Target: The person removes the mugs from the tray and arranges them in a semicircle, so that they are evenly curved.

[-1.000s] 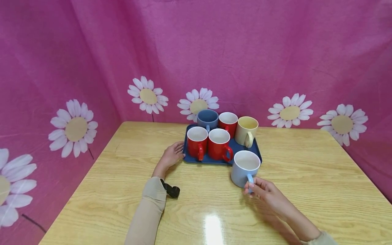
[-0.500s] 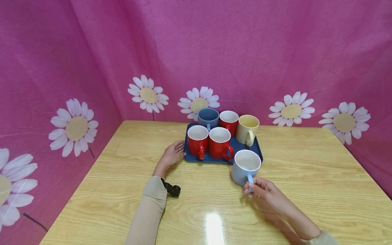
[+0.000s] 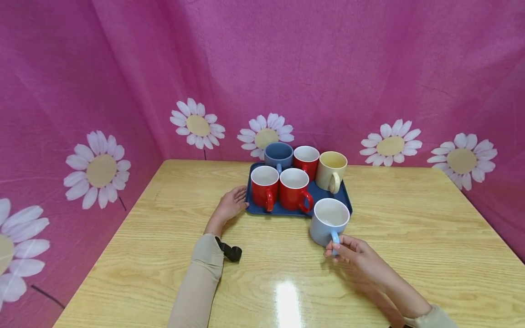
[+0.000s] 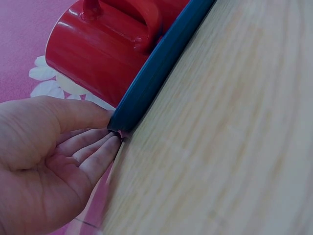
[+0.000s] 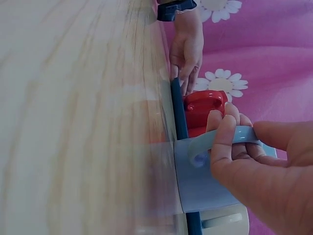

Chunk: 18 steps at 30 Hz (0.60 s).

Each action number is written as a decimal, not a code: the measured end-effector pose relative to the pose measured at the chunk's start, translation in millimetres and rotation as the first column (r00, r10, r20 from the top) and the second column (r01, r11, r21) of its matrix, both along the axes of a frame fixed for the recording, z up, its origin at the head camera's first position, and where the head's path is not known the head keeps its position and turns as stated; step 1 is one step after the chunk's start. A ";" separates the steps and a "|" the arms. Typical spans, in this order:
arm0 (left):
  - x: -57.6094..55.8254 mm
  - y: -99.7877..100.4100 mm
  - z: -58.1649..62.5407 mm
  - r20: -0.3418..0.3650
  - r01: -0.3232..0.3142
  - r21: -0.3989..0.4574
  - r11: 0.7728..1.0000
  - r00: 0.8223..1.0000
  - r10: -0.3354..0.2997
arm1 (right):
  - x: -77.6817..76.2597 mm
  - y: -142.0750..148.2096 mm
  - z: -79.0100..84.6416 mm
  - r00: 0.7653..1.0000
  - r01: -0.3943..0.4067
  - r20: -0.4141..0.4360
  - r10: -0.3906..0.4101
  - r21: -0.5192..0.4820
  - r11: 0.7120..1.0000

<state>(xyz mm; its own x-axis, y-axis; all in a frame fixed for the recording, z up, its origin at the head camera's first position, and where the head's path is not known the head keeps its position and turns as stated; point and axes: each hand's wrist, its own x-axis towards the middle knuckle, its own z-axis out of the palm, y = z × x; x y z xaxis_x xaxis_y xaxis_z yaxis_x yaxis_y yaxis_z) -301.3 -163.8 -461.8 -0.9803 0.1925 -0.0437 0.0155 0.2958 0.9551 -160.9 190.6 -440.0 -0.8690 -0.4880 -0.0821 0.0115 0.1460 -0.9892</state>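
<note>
In the head view a blue tray (image 3: 320, 193) carries three red-and-white mugs: a front-left one (image 3: 260, 193), a front-right one (image 3: 290, 198) and one at the back (image 3: 308, 168). A grey-blue mug (image 3: 279, 155) and a cream mug (image 3: 326, 176) stand on it too. My left hand (image 3: 228, 205) holds the tray's left end, thumb at the rim (image 4: 120, 117) and fingertips low against it. With my right hand (image 3: 361, 257) I pinch the handle of an upright light-blue mug (image 3: 321, 231) at the tray's front right corner. Whether that mug touches the table cannot be told.
All this is on a wooden table (image 3: 164, 237). A pink cloth (image 3: 320, 59) with printed daisies hangs behind and to the left. A black strap (image 3: 229, 252) is on my left wrist.
</note>
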 end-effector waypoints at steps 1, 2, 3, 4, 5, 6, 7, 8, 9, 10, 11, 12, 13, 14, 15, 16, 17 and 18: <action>0.1 -0.1 0.1 0.001 0.000 -0.002 1.000 1.000 0.000 | -0.2 -0.1 -0.1 1.000 -0.002 0.001 0.002 -0.004 1.000; 0.3 -0.2 0.3 0.002 0.001 -0.003 1.000 1.000 -0.001 | -0.4 -0.1 -0.2 1.000 -0.003 0.001 0.003 -0.008 1.000; 0.2 -0.2 0.1 0.002 0.002 -0.003 1.000 1.000 -0.002 | -0.5 0.0 -0.2 1.000 -0.003 0.004 0.003 -0.009 1.000; 0.5 -0.2 0.4 0.003 0.002 -0.004 1.000 1.000 -0.002 | -0.5 0.1 0.1 1.000 0.001 0.010 -0.001 -0.007 1.000; 0.8 -0.2 0.7 0.003 0.003 -0.002 1.000 1.000 -0.003 | -0.4 0.4 0.3 1.000 0.005 0.013 -0.005 -0.002 1.000; 1.1 -0.2 1.1 0.003 0.002 -0.001 1.000 1.000 -0.002 | -0.2 1.0 0.7 1.000 0.013 0.022 -0.013 0.003 1.000; 1.4 -0.3 1.2 0.005 0.003 0.002 1.000 1.000 -0.003 | -0.1 1.6 1.0 0.999 0.022 0.028 -0.022 0.009 1.000; 1.4 -0.4 1.1 0.006 0.003 0.005 1.000 1.000 -0.004 | -0.2 2.3 1.0 0.999 0.029 0.029 -0.030 0.013 0.999; 1.3 -0.5 0.9 0.005 0.004 0.005 1.000 1.000 -0.004 | -0.4 3.2 0.9 0.999 0.037 0.029 -0.038 0.019 0.999; 1.4 -0.6 1.1 0.006 0.005 0.006 1.000 1.000 -0.005 | -0.6 4.4 0.6 0.999 0.042 0.025 -0.043 0.022 0.999; 1.1 -0.8 0.6 0.006 0.005 0.007 1.000 1.000 -0.005 | -0.9 5.7 0.5 0.999 0.050 0.018 -0.051 0.027 0.998; 0.8 -1.0 0.2 0.007 0.005 0.007 1.000 1.000 -0.005 | -1.1 7.5 0.5 0.998 0.057 0.007 -0.057 0.037 0.998; 0.4 -1.1 -0.1 0.009 0.004 0.007 1.000 1.000 -0.004 | -1.5 9.3 0.5 0.998 0.062 -0.005 -0.062 0.046 0.997; 0.3 -1.2 -0.1 0.009 0.003 0.006 1.000 1.000 -0.003 | -1.8 11.5 0.8 0.998 0.069 -0.013 -0.068 0.059 0.996; 0.2 -1.4 -0.3 0.009 0.003 0.002 1.000 1.000 -0.003 | -2.1 14.3 1.6 0.997 0.076 -0.021 -0.075 0.070 0.995; 0.1 -1.5 -0.4 0.009 0.003 0.001 1.000 1.000 -0.003 | -2.5 16.9 2.6 0.996 0.085 -0.026 -0.083 0.081 0.993; -0.1 -1.4 -0.6 0.009 0.004 -0.004 1.000 1.000 -0.004 | -2.9 19.6 3.8 0.995 0.097 -0.029 -0.095 0.092 0.991; -0.1 -1.4 -0.6 0.007 0.005 -0.008 1.000 1.000 -0.005 | -3.5 22.6 4.9 0.995 0.103 -0.026 -0.101 0.095 0.990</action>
